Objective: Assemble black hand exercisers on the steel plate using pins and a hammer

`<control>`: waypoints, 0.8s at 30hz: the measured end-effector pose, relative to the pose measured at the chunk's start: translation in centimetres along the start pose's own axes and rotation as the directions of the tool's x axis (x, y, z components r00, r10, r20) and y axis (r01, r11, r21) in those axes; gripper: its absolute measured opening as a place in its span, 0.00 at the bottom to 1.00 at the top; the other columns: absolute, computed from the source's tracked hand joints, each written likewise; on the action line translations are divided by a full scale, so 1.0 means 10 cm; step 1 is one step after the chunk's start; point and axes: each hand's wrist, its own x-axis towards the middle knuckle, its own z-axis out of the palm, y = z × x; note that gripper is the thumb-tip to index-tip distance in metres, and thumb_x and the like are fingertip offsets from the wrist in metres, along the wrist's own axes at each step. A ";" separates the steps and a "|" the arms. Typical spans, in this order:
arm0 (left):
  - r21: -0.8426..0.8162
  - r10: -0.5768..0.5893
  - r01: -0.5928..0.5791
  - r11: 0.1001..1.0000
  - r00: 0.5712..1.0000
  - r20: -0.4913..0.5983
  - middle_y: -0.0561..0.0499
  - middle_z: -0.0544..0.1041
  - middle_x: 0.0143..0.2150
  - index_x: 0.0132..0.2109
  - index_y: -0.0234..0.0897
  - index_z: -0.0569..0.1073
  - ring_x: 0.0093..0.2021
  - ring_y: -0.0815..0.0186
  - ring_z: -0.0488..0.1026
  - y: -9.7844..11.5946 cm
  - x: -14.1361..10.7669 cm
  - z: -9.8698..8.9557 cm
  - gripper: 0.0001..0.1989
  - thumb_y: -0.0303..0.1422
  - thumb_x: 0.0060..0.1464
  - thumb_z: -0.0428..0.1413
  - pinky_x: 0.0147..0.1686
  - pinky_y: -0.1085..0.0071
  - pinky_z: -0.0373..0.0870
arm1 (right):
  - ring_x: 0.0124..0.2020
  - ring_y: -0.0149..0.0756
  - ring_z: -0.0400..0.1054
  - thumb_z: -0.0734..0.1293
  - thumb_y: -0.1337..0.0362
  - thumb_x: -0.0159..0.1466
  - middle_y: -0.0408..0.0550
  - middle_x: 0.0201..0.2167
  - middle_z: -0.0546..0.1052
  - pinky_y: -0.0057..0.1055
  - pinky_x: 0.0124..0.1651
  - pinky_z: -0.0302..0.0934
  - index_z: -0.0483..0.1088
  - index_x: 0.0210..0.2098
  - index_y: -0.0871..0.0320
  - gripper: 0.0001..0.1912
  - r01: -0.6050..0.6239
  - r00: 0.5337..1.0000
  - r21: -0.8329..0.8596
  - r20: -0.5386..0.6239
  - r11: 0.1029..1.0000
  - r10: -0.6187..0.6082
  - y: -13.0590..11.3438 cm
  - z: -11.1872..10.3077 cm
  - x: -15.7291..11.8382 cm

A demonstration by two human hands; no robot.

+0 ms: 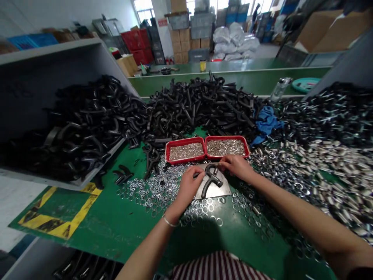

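Note:
A black curved plastic part [207, 187] with a metal cylinder across its middle lies on a small metal plate [226, 190]. My left hand [190, 181] is closed on the left side of this part, thumb and fingers pinched together. At the part's upper right, my right hand [237, 167] has its fingertips pressed together; whatever they pinch is too small to make out. Just beyond the plate stand two red trays, the left tray [186, 160] and the right tray [227, 137], both filled with tiny metal pieces. Loose metal rings [206, 209] surround the plate's near edge.
A heap of black parts [201, 101] rises behind the trays. On the left, a tilted grey bin [116, 64] spills more of them. Metal sleeves [329, 171] cover the right side, near a blue cloth [267, 120]. A glass bottle [280, 89] stands farther back.

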 end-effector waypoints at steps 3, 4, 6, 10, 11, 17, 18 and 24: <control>0.014 0.002 -0.002 1.000 1.000 0.017 0.49 0.77 0.38 0.36 0.38 0.76 0.43 0.62 0.73 -0.06 0.05 0.08 0.04 0.31 0.60 0.58 0.49 0.64 0.67 | 0.18 0.28 0.66 0.64 0.54 0.68 0.43 0.25 0.79 0.27 0.26 0.53 0.76 0.34 0.56 0.15 -0.027 0.999 -0.074 0.028 0.997 0.029 -0.03 0.00 0.02; 0.018 0.001 -0.001 1.000 1.000 0.023 0.49 0.77 0.38 0.36 0.38 0.76 0.43 0.62 0.73 -0.08 0.06 0.10 0.04 0.31 0.60 0.58 0.49 0.64 0.67 | 0.18 0.28 0.66 0.64 0.54 0.68 0.43 0.25 0.79 0.28 0.26 0.52 0.76 0.34 0.56 0.15 -0.025 0.999 -0.100 0.029 0.995 0.028 -0.03 0.00 0.02; 0.025 -0.001 0.000 1.000 1.000 0.031 0.50 0.77 0.38 0.36 0.38 0.76 0.43 0.62 0.73 -0.10 0.08 0.12 0.04 0.31 0.60 0.58 0.48 0.65 0.67 | 0.19 0.29 0.66 0.64 0.56 0.68 0.42 0.25 0.79 0.28 0.26 0.51 0.76 0.34 0.56 0.14 -0.013 1.000 -0.154 0.020 0.988 0.016 -0.05 0.00 0.02; 0.032 -0.010 0.009 0.999 0.999 0.035 0.50 0.76 0.38 0.36 0.38 0.76 0.42 0.63 0.73 -0.12 0.11 0.14 0.04 0.29 0.60 0.58 0.48 0.66 0.68 | 0.23 0.31 0.69 0.63 0.58 0.69 0.45 0.27 0.79 0.28 0.28 0.51 0.75 0.35 0.57 0.13 0.040 0.999 -0.291 0.005 0.956 -0.040 -0.07 0.01 0.02; 0.034 -0.009 0.008 0.999 0.999 0.035 0.50 0.76 0.38 0.36 0.38 0.76 0.42 0.63 0.73 -0.12 0.11 0.14 0.04 0.29 0.60 0.58 0.47 0.66 0.67 | 0.25 0.33 0.70 0.63 0.59 0.69 0.47 0.28 0.79 0.29 0.29 0.51 0.75 0.36 0.57 0.12 0.065 0.998 -0.348 -0.001 0.935 -0.070 -0.09 0.01 0.02; 0.141 0.005 -0.008 0.990 1.000 0.021 0.50 0.75 0.37 0.35 0.36 0.74 0.42 0.63 0.73 -0.15 0.15 0.23 0.04 0.28 0.60 0.59 0.47 0.65 0.67 | 0.32 0.42 0.74 0.60 0.72 0.67 0.58 0.32 0.80 0.32 0.31 0.53 0.73 0.38 0.64 0.10 0.314 0.944 -0.707 0.159 0.634 -0.290 -0.32 0.08 0.09; 0.177 0.011 -0.014 0.984 1.000 0.018 0.50 0.75 0.37 0.34 0.36 0.74 0.42 0.62 0.73 -0.16 0.15 0.25 0.04 0.28 0.60 0.59 0.48 0.65 0.66 | 0.33 0.42 0.74 0.60 0.73 0.67 0.58 0.33 0.80 0.32 0.31 0.53 0.73 0.38 0.64 0.10 0.339 0.937 -0.712 0.194 0.615 -0.292 -0.34 0.07 0.10; 0.322 0.037 -0.043 0.946 0.999 0.027 0.49 0.76 0.39 0.36 0.36 0.74 0.45 0.60 0.72 -0.16 0.16 0.32 0.04 0.29 0.61 0.58 0.51 0.61 0.64 | 0.35 0.45 0.76 0.59 0.57 0.72 0.57 0.37 0.80 0.33 0.28 0.52 0.66 0.45 0.62 0.14 0.044 0.993 -0.734 -0.039 0.678 -0.107 -0.10 -0.11 -0.31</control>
